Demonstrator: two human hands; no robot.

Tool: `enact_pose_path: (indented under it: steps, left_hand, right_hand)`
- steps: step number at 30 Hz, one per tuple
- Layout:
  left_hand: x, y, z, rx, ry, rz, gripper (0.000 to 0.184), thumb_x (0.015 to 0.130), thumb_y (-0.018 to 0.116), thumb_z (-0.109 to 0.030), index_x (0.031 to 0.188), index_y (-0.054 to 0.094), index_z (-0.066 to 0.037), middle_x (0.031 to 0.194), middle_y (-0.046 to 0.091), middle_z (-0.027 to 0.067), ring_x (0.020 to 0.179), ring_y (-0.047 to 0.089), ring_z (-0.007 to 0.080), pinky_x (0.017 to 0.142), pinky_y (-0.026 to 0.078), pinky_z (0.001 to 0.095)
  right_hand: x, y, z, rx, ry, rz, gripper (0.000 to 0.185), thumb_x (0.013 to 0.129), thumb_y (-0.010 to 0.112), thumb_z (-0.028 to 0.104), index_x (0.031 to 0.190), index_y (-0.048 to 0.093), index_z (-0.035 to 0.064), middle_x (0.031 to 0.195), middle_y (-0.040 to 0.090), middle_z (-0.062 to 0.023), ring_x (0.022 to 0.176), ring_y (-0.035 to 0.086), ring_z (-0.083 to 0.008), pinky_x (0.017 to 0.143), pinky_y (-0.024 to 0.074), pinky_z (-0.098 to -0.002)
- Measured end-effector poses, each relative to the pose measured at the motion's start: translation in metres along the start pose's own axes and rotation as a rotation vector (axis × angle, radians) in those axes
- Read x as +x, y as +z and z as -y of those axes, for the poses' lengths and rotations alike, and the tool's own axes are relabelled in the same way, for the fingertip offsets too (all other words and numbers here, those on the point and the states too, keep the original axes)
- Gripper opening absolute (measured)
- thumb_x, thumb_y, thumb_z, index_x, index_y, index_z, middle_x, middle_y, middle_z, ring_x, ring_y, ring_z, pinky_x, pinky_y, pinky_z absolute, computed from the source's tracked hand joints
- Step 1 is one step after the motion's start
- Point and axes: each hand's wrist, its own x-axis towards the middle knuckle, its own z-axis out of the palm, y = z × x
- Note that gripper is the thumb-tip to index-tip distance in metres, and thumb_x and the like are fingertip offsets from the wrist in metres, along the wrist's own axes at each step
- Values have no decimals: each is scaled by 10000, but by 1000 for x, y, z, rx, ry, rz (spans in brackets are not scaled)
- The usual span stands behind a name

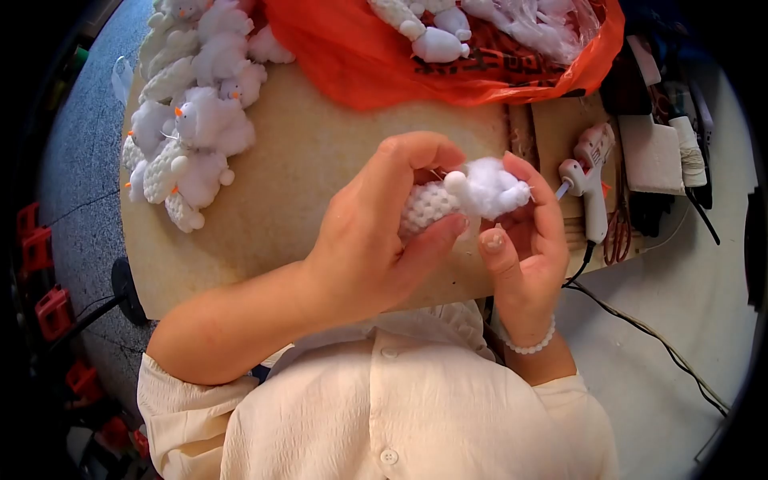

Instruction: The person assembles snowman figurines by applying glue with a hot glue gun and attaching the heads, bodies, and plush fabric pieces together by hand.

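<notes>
Over the front of the table I hold a small white fluffy doll (490, 190) between both hands. My left hand (364, 216) is closed round its knitted white part (428, 210), thumb in front and fingers behind. A small white ball sits where the knit meets the fluff. Curled about the fluffy end is my right hand (532, 240), its fingertips against the fluff and its thumb just below. A beaded bracelet (532, 346) circles the right wrist. Part of the doll is hidden by my fingers.
Several finished-looking white dolls (212, 120) with orange noses lie piled at the table's left. An orange-red plastic bag (344, 68) with white pieces lies at the back. On the right are a glue gun (594, 180), red-handled scissors (618, 238), a white block (652, 156) and a thread spool (688, 152).
</notes>
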Motion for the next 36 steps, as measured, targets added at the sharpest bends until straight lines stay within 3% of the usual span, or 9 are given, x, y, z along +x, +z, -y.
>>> enact_pose_path:
  steps: [6, 12, 15, 19, 22, 26, 29, 32, 36]
  left_hand:
    - [-2, -7, -5, 30, -43, 178, 544, 780, 613, 98, 1235, 325, 26, 1109, 475, 118, 991, 532, 162, 820, 444, 270]
    - [4, -12, -12, -277, -266, 173, 575, 833, 593, 5, 1309, 270, 3, 1167, 413, 112, 979, 500, 146, 796, 447, 262]
    - [9, -8, -20, -645, -518, -44, 355, 898, 545, -79, 1208, 391, -1, 1059, 483, 91, 884, 518, 120, 746, 447, 243]
    - [14, -19, -20, -354, -557, -49, 160, 956, 492, -150, 869, 514, -18, 692, 515, 5, 591, 496, 77, 538, 397, 213]
    - [15, -28, -20, -286, -616, 111, 165, 957, 495, -165, 869, 518, -27, 687, 522, 15, 548, 474, 75, 493, 367, 213]
    - [10, -24, -10, -478, -653, 357, 239, 897, 613, -216, 957, 476, -28, 800, 577, 33, 670, 527, 79, 561, 428, 228]
    - [16, -19, -22, -745, -893, 388, 458, 807, 714, -138, 1116, 385, -59, 1021, 575, 75, 924, 575, 123, 775, 486, 252]
    - [14, -16, -17, -724, -754, 266, 495, 760, 739, -45, 1116, 396, -54, 1015, 579, 77, 925, 568, 115, 780, 483, 250]
    - [15, -17, -16, -613, -699, 189, 523, 745, 738, -14, 1153, 410, -36, 1012, 585, 71, 913, 570, 109, 767, 485, 245]
  right_hand:
    - [2, 1, -4, -291, -14, -30, 371, 814, 677, 72, 1146, 538, -22, 1033, 519, -39, 777, 490, -85, 642, 426, -191]
    - [2, 4, -7, -149, -69, -110, 369, 844, 618, 12, 1193, 503, -21, 1041, 545, -49, 940, 561, -136, 796, 458, -227]
    - [1, 7, -8, 93, -112, -116, 436, 859, 634, 83, 1247, 453, 4, 1204, 522, -124, 1046, 555, -180, 885, 467, -304]
    - [4, -6, -20, 327, -190, 20, 367, 872, 597, 50, 1204, 444, 17, 1216, 513, -158, 1064, 560, -241, 915, 461, -359]
    - [6, -11, -16, 450, -144, 123, 331, 872, 590, 45, 1174, 454, 41, 1225, 500, -164, 1084, 554, -280, 917, 464, -396]
    - [7, -10, -16, 527, -155, 113, 317, 854, 601, 22, 1136, 461, 56, 1226, 493, -170, 1118, 537, -319, 944, 446, -431]
    - [10, -12, -20, 457, -216, 150, 337, 844, 577, -16, 1154, 466, 55, 1201, 514, -165, 1160, 508, -319, 989, 406, -434]
    - [8, -7, -18, 474, -91, 26, 363, 858, 545, -2, 1207, 449, 27, 1190, 525, -161, 1192, 481, -294, 1000, 396, -410]
    - [10, -7, -12, 496, 114, -280, 310, 877, 506, 7, 1183, 475, -33, 1092, 570, -125, 1010, 549, -212, 880, 457, -337]
